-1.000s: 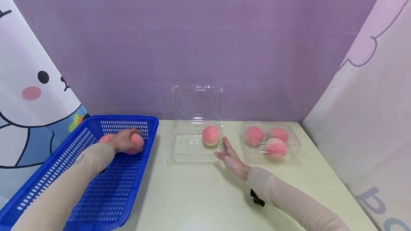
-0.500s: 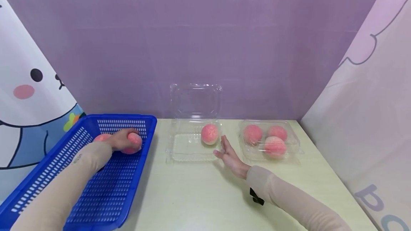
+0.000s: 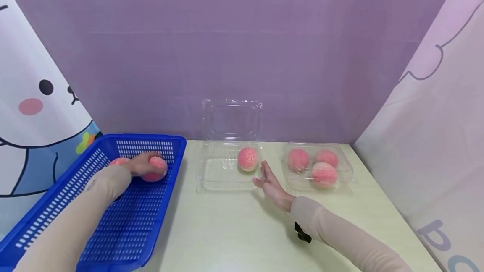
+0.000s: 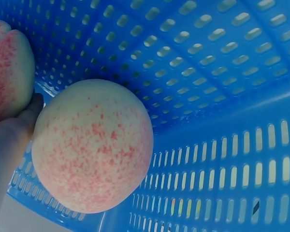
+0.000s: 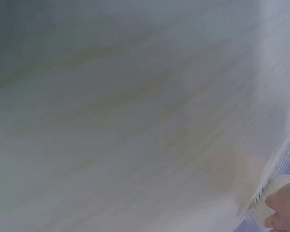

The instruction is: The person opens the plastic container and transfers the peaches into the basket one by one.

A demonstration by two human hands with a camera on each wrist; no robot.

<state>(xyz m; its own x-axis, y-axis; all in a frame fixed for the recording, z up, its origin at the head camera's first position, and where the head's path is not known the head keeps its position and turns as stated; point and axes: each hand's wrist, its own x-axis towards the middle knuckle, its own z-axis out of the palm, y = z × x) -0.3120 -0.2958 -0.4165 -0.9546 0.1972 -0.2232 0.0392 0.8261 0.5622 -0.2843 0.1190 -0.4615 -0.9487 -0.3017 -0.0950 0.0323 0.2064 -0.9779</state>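
Observation:
At the far end of the blue plastic basket (image 3: 148, 211), my left hand (image 3: 139, 164) grips a pink peach (image 3: 154, 169). Another peach (image 3: 119, 161) lies left of it, partly behind the hand; in the left wrist view this second peach (image 4: 92, 145) fills the middle, while the gripped peach (image 4: 7, 72) shows at the left edge. My right hand (image 3: 273, 186) is held with fingers extended by the right side of an open clear clamshell box (image 3: 223, 175). Whether it touches the box I cannot tell. One peach (image 3: 248, 159) sits in the box's right half.
To the right stands a second clear box (image 3: 291, 184), lid down, with three peaches (image 3: 324, 174) inside. The open box's raised lid (image 3: 232, 121) leans near the purple backdrop (image 3: 242, 45). Printed cloth walls flank the pale table (image 3: 223, 230).
The left hand has shifted slightly left in the basket with its peach. The right hand and both clear boxes have stayed in place; the view sways slightly.

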